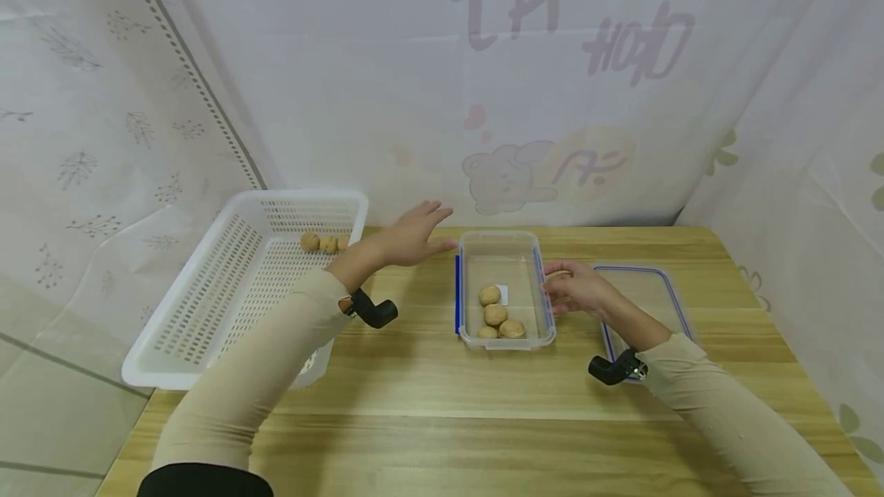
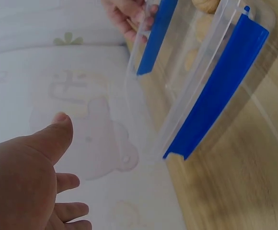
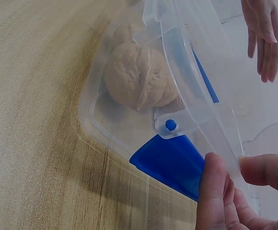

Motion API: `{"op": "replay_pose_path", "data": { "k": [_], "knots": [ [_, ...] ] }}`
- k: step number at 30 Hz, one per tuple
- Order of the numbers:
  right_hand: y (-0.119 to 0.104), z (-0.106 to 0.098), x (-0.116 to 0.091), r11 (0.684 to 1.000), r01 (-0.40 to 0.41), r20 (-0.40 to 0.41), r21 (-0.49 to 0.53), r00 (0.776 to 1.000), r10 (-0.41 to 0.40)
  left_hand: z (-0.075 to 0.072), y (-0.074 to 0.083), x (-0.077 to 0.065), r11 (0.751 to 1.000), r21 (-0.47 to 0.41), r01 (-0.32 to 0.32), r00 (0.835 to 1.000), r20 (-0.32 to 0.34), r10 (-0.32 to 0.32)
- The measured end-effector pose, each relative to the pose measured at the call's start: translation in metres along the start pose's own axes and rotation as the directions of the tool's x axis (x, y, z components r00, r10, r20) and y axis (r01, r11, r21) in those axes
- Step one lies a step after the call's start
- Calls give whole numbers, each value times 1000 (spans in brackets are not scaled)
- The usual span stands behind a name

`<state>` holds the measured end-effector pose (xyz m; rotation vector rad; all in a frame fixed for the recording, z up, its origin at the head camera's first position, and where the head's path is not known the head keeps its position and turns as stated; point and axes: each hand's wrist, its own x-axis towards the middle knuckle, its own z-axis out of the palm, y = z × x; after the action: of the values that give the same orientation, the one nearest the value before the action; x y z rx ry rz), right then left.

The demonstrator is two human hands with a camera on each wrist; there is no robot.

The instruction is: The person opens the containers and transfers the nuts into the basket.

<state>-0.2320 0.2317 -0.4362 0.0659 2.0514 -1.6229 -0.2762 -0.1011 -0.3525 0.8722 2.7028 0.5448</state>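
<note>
A clear plastic food container (image 1: 467, 282) with blue side latches sits on the table, several walnuts (image 1: 495, 314) gathered at its near end. My right hand (image 1: 578, 287) is at the container's right wall. In the right wrist view, its thumb and fingers (image 3: 213, 187) pinch the rim just beyond a blue latch (image 3: 172, 163). My left hand (image 1: 413, 235) hovers off the container's far left corner with fingers spread, holding nothing. The left wrist view shows the left thumb (image 2: 52, 136) apart from the container wall.
On the left stands a white perforated basket (image 1: 186, 320) with walnuts (image 1: 328, 243) near its far right corner, partly behind the left wrist. A clear lid (image 1: 638, 290) with a blue seal lies right of the container, under the right forearm. Printed cloth (image 1: 414, 98) hangs behind the table.
</note>
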Motion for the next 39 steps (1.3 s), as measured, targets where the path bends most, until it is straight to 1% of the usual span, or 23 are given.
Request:
{"op": "replay_pose_path", "data": {
  "k": [9,12,16,19,23,26,30,33,39],
  "knots": [
    [1,0,0,1000,3,3,0,1000,-3,17,13,18,999,8,-32,998,58,32],
    [1,0,1,1000,-1,-2,-3,1000,1,22,17,23,999,-12,-36,996,76,36],
    [1,0,1,1000,-2,-2,-5,1000,2,27,19,29,996,-38,-81,992,95,85],
    [1,0,1,1000,1,2,-6,1000,-1,29,19,32,989,-45,-141,984,107,145],
    [1,0,1,1000,4,3,-9,1000,-4,31,20,38,980,-78,-181,973,135,190],
    [0,-1,1,1000,1,-1,-3,1000,-1,31,21,42,976,-108,-190,965,160,206],
    [-2,-1,1,1000,1,-3,4,1000,-1,32,22,50,973,-109,-202,954,202,221],
    [-3,-1,1,1000,1,-1,3,1000,-1,33,22,56,970,-115,-216,943,235,238],
    [-1,-1,2,1000,7,-1,-1,1000,-7,35,24,68,950,-218,-225,911,300,284]
  ]
}}
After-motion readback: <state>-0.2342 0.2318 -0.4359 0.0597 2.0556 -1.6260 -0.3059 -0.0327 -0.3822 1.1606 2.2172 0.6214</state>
